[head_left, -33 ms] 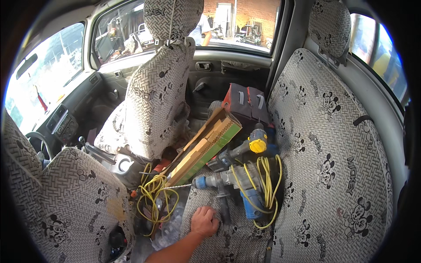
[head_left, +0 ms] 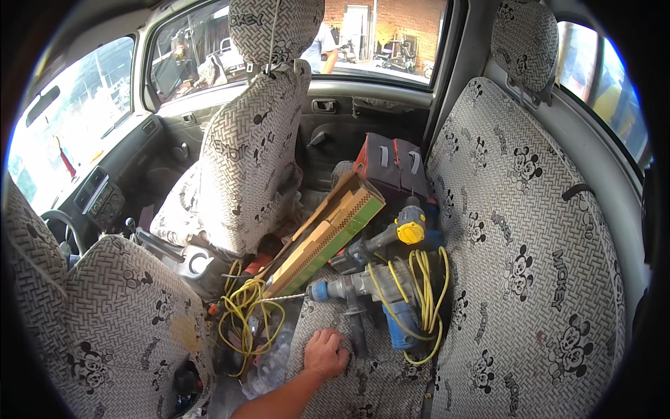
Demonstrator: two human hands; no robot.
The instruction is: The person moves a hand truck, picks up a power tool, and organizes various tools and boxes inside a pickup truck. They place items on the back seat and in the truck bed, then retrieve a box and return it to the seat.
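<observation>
My left hand (head_left: 325, 354) rests on the patterned fabric of the rear seat cushion (head_left: 328, 394), knuckles up and fingers curled in, with nothing seen in it. Just beyond it lies a grey and blue rotary hammer drill (head_left: 363, 285), its side handle (head_left: 356, 325) close to my fingers. A long, thin bit (head_left: 283, 298) points left from the drill. Loops of yellow cord (head_left: 423, 279) hang over its body. Behind it is another power tool with a yellow part (head_left: 410, 225). My right hand is out of view.
A long, open cardboard box (head_left: 328, 234) slants across the footwell beside a tangled yellow cord (head_left: 244, 307) and clear plastic (head_left: 269, 366). A grey and red bag (head_left: 391, 164) stands by the far door. Front seats (head_left: 132, 307) and the rear backrest (head_left: 516, 244) flank the space.
</observation>
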